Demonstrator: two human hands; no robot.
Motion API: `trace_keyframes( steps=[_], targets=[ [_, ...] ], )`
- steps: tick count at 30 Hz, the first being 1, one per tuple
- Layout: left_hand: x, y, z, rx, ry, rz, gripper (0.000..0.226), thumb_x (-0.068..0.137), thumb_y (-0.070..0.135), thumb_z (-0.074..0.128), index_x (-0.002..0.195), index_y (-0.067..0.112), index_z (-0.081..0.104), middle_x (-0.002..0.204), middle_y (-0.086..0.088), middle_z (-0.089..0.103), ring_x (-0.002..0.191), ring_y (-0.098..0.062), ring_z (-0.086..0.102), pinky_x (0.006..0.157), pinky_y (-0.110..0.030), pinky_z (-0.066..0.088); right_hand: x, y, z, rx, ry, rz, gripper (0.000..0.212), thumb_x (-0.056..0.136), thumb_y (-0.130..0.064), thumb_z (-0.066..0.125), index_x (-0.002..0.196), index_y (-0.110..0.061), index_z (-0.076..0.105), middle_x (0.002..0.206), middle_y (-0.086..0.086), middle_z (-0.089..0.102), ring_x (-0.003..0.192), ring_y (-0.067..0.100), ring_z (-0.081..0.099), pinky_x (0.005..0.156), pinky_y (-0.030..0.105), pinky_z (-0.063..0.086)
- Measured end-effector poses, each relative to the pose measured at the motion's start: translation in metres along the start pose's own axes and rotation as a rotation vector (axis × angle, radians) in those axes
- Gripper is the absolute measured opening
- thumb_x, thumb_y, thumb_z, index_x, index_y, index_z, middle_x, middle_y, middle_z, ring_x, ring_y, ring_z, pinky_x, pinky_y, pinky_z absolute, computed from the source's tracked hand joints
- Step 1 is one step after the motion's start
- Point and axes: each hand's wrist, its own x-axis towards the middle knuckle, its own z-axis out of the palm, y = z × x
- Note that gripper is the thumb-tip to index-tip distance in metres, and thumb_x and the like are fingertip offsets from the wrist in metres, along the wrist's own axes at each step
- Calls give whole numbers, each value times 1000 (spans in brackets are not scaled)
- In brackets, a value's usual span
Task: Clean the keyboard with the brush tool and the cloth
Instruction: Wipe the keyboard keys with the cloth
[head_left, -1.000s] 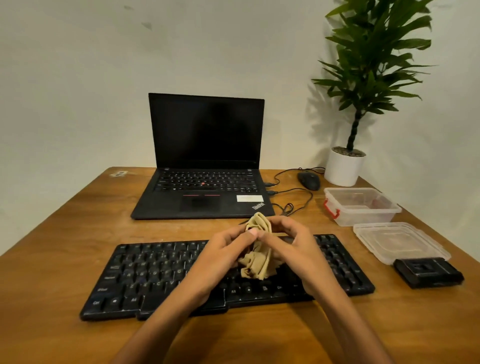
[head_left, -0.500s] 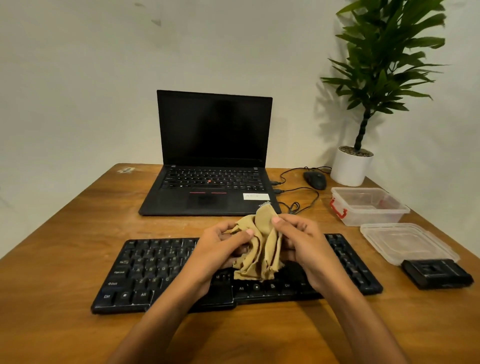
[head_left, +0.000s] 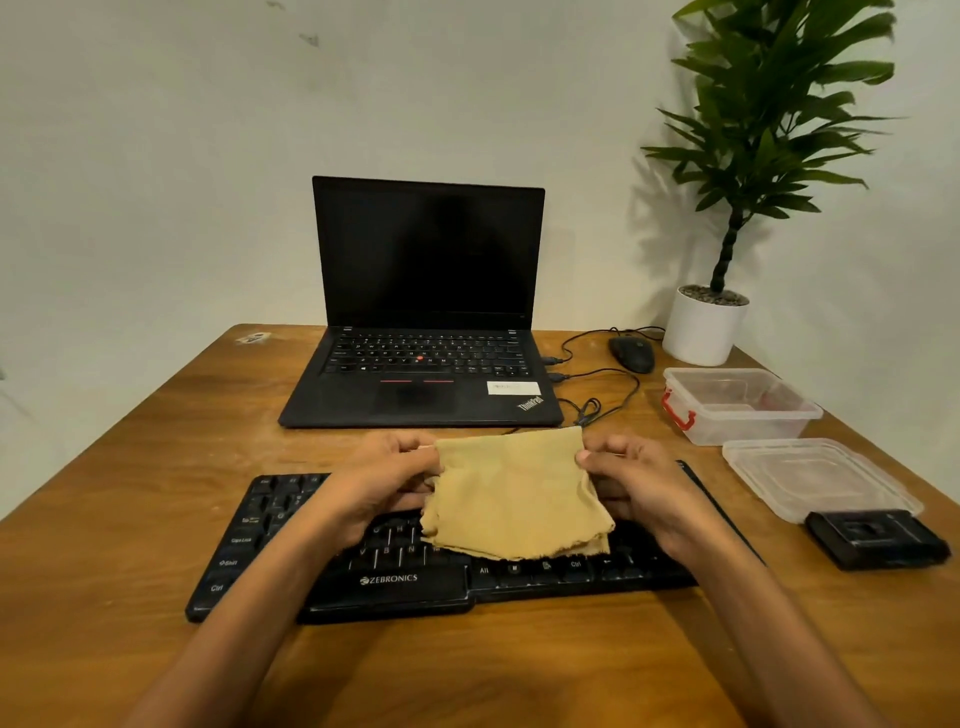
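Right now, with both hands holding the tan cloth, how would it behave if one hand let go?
Likely floppy: the cloth sags below the pinches of the left hand and right hand, toward the keyboard. Probably light: fingertips alone carry it. A released side would probably drop onto the keys.

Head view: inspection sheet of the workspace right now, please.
Surface: wooden table, pale mark at its far left corner.
Job's things: black keyboard flat on the table; tan cloth held spread above it.
Clutter: open laptop, mouse, clear tub, clear lid, black block, potted plant.
Grippers: left hand and right hand each pinch an upper corner of the cloth.
Cables: black cables looped right of the laptop.
Surroundings: plain wall.
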Motion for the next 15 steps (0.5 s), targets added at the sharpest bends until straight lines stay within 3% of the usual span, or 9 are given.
trace_keyframes(
  steps=[3, 6, 8, 10, 13, 15],
  targets=[
    [9, -4, 0, 195, 81, 29, 13, 86, -1, 54, 89, 7, 64, 58, 2, 60, 50, -4, 56, 49, -15, 50, 5, 4, -2, -362, 92, -82, 7, 88, -9, 58, 84, -12, 63, 75, 2, 61, 66, 10, 57, 55, 21, 49],
    [16, -6, 0, 370, 132, 107, 15, 87, 10, 59, 100, 4, 63, 67, -2, 61, 59, -8, 57, 51, -16, 50, 12, 5, -3, -737, 176, -185, 6, 86, -17, 61, 82, -18, 64, 78, -5, 62, 76, 11, 58, 70, 28, 47],
    [16, -6, -1, 464, 118, 163, 31, 81, 34, 66, 104, 13, 62, 72, 3, 63, 66, -6, 59, 56, -17, 50, 17, 5, -4, -799, 185, -204, 3, 86, -20, 61, 86, -20, 64, 83, -6, 62, 81, 11, 58, 75, 30, 48],
    [17, -4, -3, 560, 64, 153, 60, 70, 48, 70, 121, 20, 53, 86, 6, 60, 81, -7, 58, 70, -20, 48, 21, 6, -4, -790, 178, -201, 10, 86, -25, 61, 94, -19, 63, 89, -4, 63, 87, 12, 59, 79, 31, 49],
    [19, 0, -1, 702, -60, 131, 88, 72, 33, 75, 143, 17, 27, 113, 2, 52, 98, -9, 53, 79, -14, 43, 25, 7, -1, -709, 127, -188, 21, 83, -30, 65, 101, -22, 58, 84, -4, 57, 82, 11, 55, 69, 26, 43],
    [21, 1, 1, 828, -109, 126, 96, 74, 33, 74, 147, 21, 14, 139, -4, 42, 120, -18, 47, 96, -26, 39, 30, 8, 0, -731, 112, -191, 28, 81, -28, 67, 106, -19, 59, 81, -4, 56, 79, 12, 55, 65, 26, 42]
  ],
)
